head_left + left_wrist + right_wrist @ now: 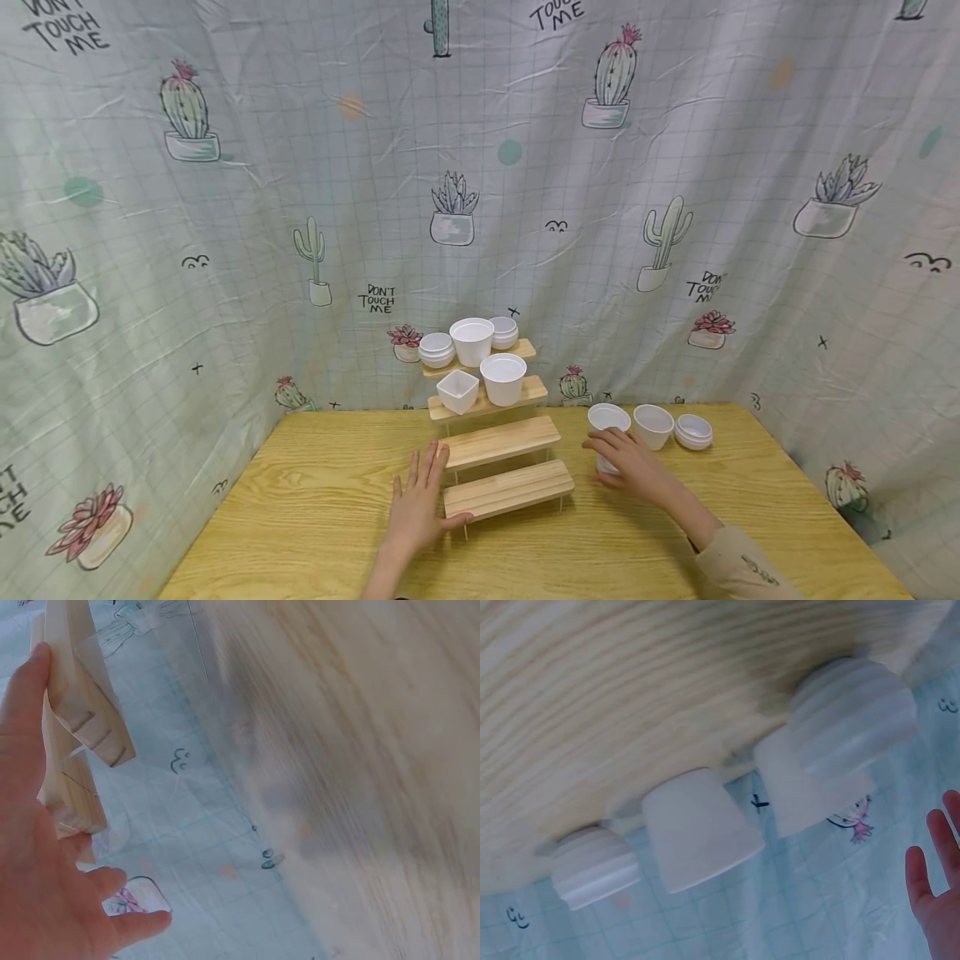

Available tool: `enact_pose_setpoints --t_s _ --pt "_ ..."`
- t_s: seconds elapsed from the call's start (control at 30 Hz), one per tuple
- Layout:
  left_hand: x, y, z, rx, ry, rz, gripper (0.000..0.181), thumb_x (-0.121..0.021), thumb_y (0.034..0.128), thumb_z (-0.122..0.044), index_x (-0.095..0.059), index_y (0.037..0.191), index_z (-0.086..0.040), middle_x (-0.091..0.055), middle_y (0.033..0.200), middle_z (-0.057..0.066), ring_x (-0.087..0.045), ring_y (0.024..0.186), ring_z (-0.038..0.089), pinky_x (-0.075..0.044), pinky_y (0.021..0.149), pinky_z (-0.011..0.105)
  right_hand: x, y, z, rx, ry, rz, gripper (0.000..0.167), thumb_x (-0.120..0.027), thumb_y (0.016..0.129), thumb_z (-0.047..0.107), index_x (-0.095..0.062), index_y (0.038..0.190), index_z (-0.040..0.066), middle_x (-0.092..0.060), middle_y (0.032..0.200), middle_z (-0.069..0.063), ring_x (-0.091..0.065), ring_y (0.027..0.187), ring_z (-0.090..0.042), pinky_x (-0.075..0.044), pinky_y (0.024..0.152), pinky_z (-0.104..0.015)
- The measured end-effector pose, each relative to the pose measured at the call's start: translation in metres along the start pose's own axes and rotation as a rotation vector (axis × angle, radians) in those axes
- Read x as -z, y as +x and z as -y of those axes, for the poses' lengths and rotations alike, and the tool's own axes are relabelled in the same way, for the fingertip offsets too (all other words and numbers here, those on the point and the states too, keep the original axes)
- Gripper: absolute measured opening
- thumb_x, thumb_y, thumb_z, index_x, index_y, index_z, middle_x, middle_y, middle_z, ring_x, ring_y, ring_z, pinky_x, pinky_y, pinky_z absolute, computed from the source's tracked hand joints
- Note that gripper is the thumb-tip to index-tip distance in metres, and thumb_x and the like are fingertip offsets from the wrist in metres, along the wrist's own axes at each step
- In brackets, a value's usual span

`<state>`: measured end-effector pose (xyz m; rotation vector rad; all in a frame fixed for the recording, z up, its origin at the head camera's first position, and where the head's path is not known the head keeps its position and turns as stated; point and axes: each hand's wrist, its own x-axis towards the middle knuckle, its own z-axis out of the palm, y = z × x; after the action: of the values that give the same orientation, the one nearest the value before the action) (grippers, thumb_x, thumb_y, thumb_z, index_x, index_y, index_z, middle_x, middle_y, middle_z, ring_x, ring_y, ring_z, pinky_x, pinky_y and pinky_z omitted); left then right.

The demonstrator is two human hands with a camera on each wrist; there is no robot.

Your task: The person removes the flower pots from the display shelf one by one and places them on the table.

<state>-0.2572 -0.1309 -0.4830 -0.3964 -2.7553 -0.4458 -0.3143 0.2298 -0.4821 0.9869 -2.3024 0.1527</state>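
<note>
A tiered wooden stand (pixel 504 442) with several plank steps rests on the table. My left hand (pixel 418 510) is at its left side, fingers spread and touching the ends of the lower steps. In the left wrist view the thumb lies against a step's end (pixel 90 724). My right hand (pixel 637 468) hovers by a small ribbed white pot (pixel 851 712), partly hidden beneath it in the head view. The right wrist view shows extended fingers (pixel 943 847) apart from that pot. Behind it stand a tapered white pot (pixel 608 415), another tapered pot (pixel 653 427) and a ribbed pot (pixel 693 432).
On the stand's top step sit a large white pot (pixel 472 342) and two small ribbed pots, one at the left (pixel 437 351). The step below holds a square pot (pixel 457 392) and a round pot (pixel 504 380). A cactus-print curtain (pixel 510 208) surrounds the wooden table (pixel 322 500).
</note>
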Motion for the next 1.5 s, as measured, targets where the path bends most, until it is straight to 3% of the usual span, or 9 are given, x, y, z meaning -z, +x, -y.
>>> enact_pose_setpoints --t_s 0.13,0.3,0.5,0.67,0.97,1.2,1.37,1.5 --pt "0.001 -0.001 -0.004 -0.071 0.014 -0.039 0.098 -0.067 0.0639 -0.058 -0.025 0.141 -0.014 -0.022 0.148 0.009 -0.019 0.133 0.041 -0.025 0.094 0.07 0.005 0.008 0.005 0.015 0.025 -0.026 0.047 -0.046 0.085 0.051 -0.058 0.112 0.014 -0.058 0.114 -0.006 -0.053 0.102 -0.023 -0.045 0.075 -0.043" --pt "0.0 -0.003 -0.008 -0.153 0.047 -0.054 0.087 -0.067 0.0698 -0.05 -0.03 0.139 -0.012 -0.026 0.147 0.008 -0.023 0.133 0.04 -0.027 0.095 0.068 0.013 0.021 0.013 0.024 0.019 -0.058 0.048 -0.073 0.07 0.032 -0.057 0.112 0.015 -0.058 0.114 -0.006 -0.053 0.102 -0.024 -0.044 0.076 -0.042" --pt "-0.002 -0.005 -0.012 -0.194 0.051 -0.077 0.085 -0.068 0.0707 -0.045 -0.03 0.139 -0.009 -0.026 0.147 0.008 -0.022 0.133 0.038 -0.027 0.096 0.067 0.022 0.036 0.023 0.053 0.024 -0.095 0.05 -0.076 0.067 0.029 -0.058 0.111 0.014 -0.058 0.114 -0.007 -0.054 0.102 -0.025 -0.044 0.076 -0.041" --pt "-0.005 -0.003 -0.015 -0.194 0.054 -0.085 0.085 -0.063 0.0729 -0.052 -0.03 0.139 -0.011 -0.027 0.147 0.007 -0.02 0.134 0.039 -0.026 0.096 0.068 0.028 0.047 0.027 0.075 0.046 -0.107 0.05 -0.074 0.069 0.029 -0.058 0.113 0.009 -0.057 0.115 -0.01 -0.054 0.103 -0.024 -0.044 0.078 -0.042" --pt "-0.005 -0.004 -0.018 -0.162 0.11 -0.076 0.086 -0.06 0.0727 -0.056 -0.028 0.14 -0.013 -0.026 0.147 0.005 -0.02 0.135 0.035 -0.031 0.093 0.066 0.038 0.071 0.036 0.1 0.028 -0.164 0.054 -0.075 0.068 0.026 -0.055 0.116 0.012 -0.056 0.115 -0.006 -0.053 0.101 -0.023 -0.047 0.076 -0.043" --pt "-0.006 -0.003 -0.018 -0.163 0.137 -0.093 0.086 -0.06 0.072 -0.057 -0.029 0.14 -0.014 -0.028 0.146 0.004 -0.023 0.134 0.034 -0.033 0.091 0.066 0.045 0.091 0.043 0.095 0.009 -0.182 0.046 -0.068 0.076 0.033 -0.056 0.115 0.011 -0.057 0.117 -0.01 -0.054 0.102 -0.026 -0.045 0.08 -0.043" --pt "-0.005 -0.003 -0.02 -0.167 0.147 -0.113 0.084 -0.06 0.0716 -0.057 -0.032 0.138 -0.014 -0.032 0.144 0.006 -0.026 0.132 0.036 -0.034 0.09 0.066 0.047 0.104 0.046 0.113 -0.005 -0.203 0.048 -0.07 0.074 0.031 -0.058 0.114 0.009 -0.058 0.116 -0.01 -0.054 0.1 -0.025 -0.044 0.081 -0.043" --pt "-0.003 -0.003 -0.021 -0.154 0.155 -0.09 0.082 -0.059 0.0728 -0.056 -0.032 0.139 -0.014 -0.031 0.144 0.006 -0.025 0.133 0.036 -0.033 0.092 0.066 0.048 0.113 0.049 0.116 -0.003 -0.217 0.05 -0.073 0.072 0.029 -0.057 0.114 0.009 -0.058 0.114 -0.008 -0.053 0.099 -0.023 -0.043 0.081 -0.041"
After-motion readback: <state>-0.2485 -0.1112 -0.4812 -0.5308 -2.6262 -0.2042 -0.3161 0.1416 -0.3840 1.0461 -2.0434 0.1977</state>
